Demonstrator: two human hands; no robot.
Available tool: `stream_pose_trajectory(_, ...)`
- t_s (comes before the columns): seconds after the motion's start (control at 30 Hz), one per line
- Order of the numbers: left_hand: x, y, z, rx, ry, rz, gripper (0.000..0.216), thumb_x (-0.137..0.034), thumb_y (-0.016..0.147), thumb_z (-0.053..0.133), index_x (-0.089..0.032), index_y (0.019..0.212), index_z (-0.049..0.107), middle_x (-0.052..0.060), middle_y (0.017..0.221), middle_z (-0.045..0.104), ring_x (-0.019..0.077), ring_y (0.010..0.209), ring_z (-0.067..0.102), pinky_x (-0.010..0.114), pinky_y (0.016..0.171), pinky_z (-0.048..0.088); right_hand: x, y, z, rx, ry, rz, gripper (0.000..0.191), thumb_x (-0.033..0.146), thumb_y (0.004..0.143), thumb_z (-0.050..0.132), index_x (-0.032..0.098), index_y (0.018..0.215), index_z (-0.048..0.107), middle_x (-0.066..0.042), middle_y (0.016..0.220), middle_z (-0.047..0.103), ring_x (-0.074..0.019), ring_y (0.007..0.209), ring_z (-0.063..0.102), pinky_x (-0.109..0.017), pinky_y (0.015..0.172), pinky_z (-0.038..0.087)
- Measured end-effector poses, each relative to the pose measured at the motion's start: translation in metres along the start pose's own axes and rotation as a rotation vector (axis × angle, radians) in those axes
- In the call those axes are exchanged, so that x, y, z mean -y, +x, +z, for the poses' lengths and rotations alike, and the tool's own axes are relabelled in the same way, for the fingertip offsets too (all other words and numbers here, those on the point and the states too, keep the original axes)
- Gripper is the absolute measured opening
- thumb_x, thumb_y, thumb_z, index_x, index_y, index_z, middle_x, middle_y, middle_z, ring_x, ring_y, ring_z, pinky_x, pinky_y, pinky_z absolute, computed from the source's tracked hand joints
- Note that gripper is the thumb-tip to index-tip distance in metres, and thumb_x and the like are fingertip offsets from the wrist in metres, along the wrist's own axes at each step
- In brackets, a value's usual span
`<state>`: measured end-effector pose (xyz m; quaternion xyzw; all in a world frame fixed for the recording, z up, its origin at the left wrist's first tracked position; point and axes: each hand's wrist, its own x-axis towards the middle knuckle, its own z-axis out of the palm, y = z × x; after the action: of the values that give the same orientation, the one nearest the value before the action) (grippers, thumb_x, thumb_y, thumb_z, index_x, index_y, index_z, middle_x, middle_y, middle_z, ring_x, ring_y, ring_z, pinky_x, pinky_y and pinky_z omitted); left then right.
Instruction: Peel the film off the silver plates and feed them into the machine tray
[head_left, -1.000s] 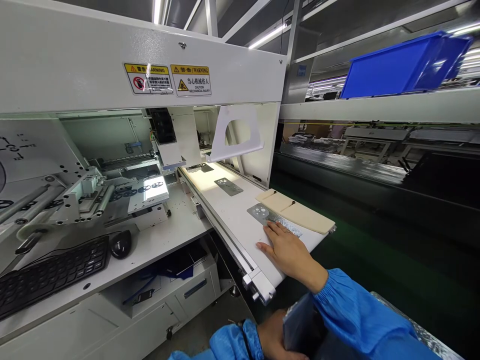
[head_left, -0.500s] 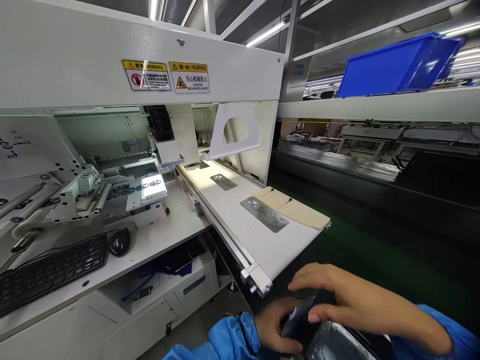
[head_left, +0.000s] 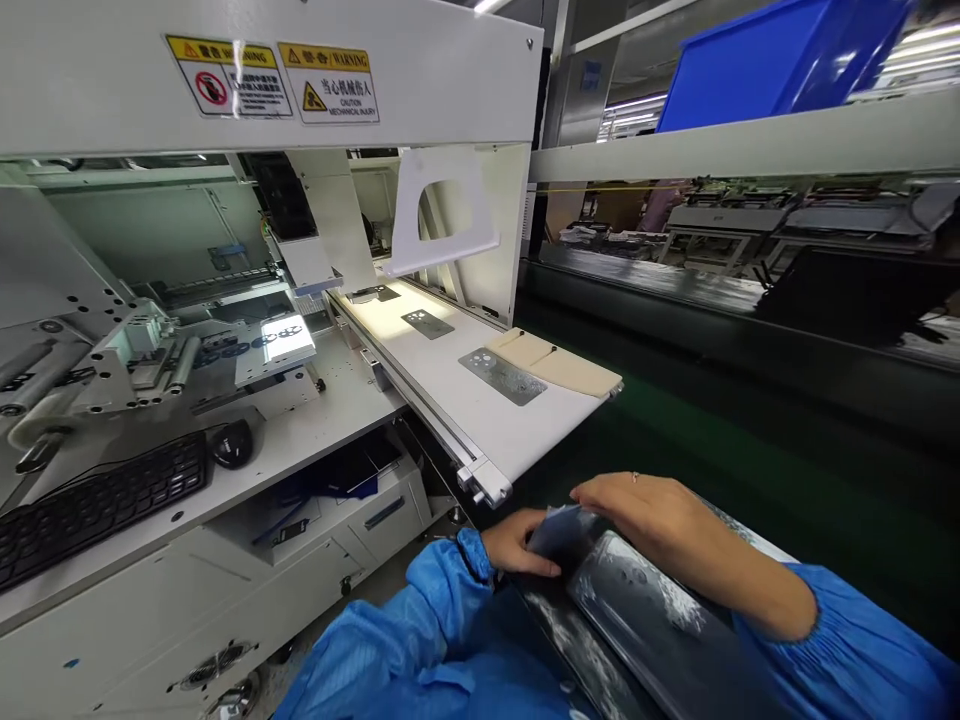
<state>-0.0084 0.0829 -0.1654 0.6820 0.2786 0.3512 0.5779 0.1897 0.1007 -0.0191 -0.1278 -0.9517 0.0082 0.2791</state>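
Just in front of my body, my left hand (head_left: 521, 545) is closed on the near side of a thin dark phone back panel (head_left: 556, 532), thumb against its face. My right hand (head_left: 649, 515) bends over the panel's far edge, its fingertips against it; its thumb is hidden. Under my hands lies a glossy dark tray (head_left: 637, 610) with phone-shaped recesses, reflecting light. More phone back panels with camera holes lie on the white conveyor belt ahead: a near one (head_left: 504, 376) and a farther one (head_left: 427, 323).
A cream guide plate (head_left: 562, 362) lies along the belt's right side. The belt (head_left: 491, 432) runs into a white machine (head_left: 450, 80) with warning labels. To the left are a keyboard (head_left: 97, 490) and mouse (head_left: 231, 443). A blue bin (head_left: 739, 70) sits on the shelf at upper right.
The view has tilted down and shows more of the tray. My right hand has come down over the panel's edge, and its thumb has passed out of sight. My left hand still grips the panel.
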Motion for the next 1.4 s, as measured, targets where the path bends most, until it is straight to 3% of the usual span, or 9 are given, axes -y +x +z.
stream_pose_trajectory(0.13,-0.007,0.000,-0.010,0.002,0.035,0.074,0.066,-0.044,0.070,0.075,-0.015,0.126,0.057,0.011,0.126,0.062,0.0304,0.119,0.055,0.045,0.106,0.037,0.005,0.000,0.007,-0.188,-0.147,-0.026,0.022,0.006,0.092,0.040,0.017,0.096,0.059,-0.009,0.101,0.068,-0.0184,0.100,0.062,-0.031,0.080,0.055)
stream_pose_trajectory(0.33,0.005,-0.001,-0.009,-0.104,0.069,0.014,0.071,-0.042,0.066,0.078,-0.013,0.126,0.055,0.011,0.117,0.066,0.0292,0.108,0.059,0.045,0.099,0.044,0.004,0.003,0.017,-0.256,-0.280,-0.008,0.020,0.007,0.092,0.043,0.015,0.089,0.061,-0.009,0.095,0.068,-0.0197,0.094,0.062,-0.035,0.081,0.053)
stream_pose_trajectory(0.63,0.015,0.002,-0.003,-0.195,0.117,-0.012,0.069,-0.040,0.065,0.080,-0.013,0.124,0.057,0.010,0.115,0.066,0.0285,0.107,0.057,0.044,0.100,0.042,0.007,0.006,0.012,-0.200,-0.420,-0.024,0.027,0.006,0.093,0.039,0.017,0.087,0.063,-0.006,0.088,0.069,-0.0182,0.089,0.062,-0.037,0.086,0.047)
stream_pose_trajectory(0.93,0.019,0.007,0.007,-0.233,0.140,-0.033,0.053,-0.047,0.070,0.074,-0.013,0.110,0.065,0.006,0.099,0.068,0.0232,0.093,0.059,0.038,0.089,0.046,0.008,0.006,0.005,-0.187,-0.449,0.003,0.029,0.005,0.091,0.041,0.019,0.086,0.065,-0.003,0.093,0.071,-0.0189,0.094,0.061,-0.041,0.094,0.041)
stream_pose_trajectory(1.07,0.016,0.009,0.010,-0.242,0.145,-0.027,0.054,-0.058,0.077,0.063,-0.011,0.106,0.066,0.006,0.095,0.068,0.0222,0.090,0.060,0.037,0.088,0.047,0.009,0.007,0.000,-0.211,-0.419,0.009,0.025,0.008,0.091,0.043,0.019,0.085,0.064,-0.003,0.090,0.071,-0.0174,0.087,0.062,-0.039,0.092,0.042)
stream_pose_trajectory(1.23,0.012,0.010,0.012,-0.231,0.137,0.019,0.066,-0.064,0.076,0.060,-0.009,0.113,0.063,0.010,0.103,0.069,0.0250,0.096,0.060,0.041,0.094,0.046,0.011,0.010,-0.007,-0.231,-0.415,0.044,0.022,0.009,0.092,0.044,0.019,0.086,0.063,-0.003,0.087,0.069,-0.0165,0.083,0.061,-0.036,0.087,0.042)
stream_pose_trajectory(1.4,0.017,0.014,0.012,-0.265,0.206,-0.010,0.060,-0.064,0.083,0.049,-0.012,0.106,0.068,0.008,0.102,0.070,0.0256,0.100,0.061,0.042,0.098,0.043,0.006,0.008,-0.010,-0.141,-0.257,0.163,0.019,0.016,0.094,0.042,0.019,0.086,0.059,-0.002,0.081,0.066,-0.0150,0.076,0.060,-0.033,0.080,0.046)
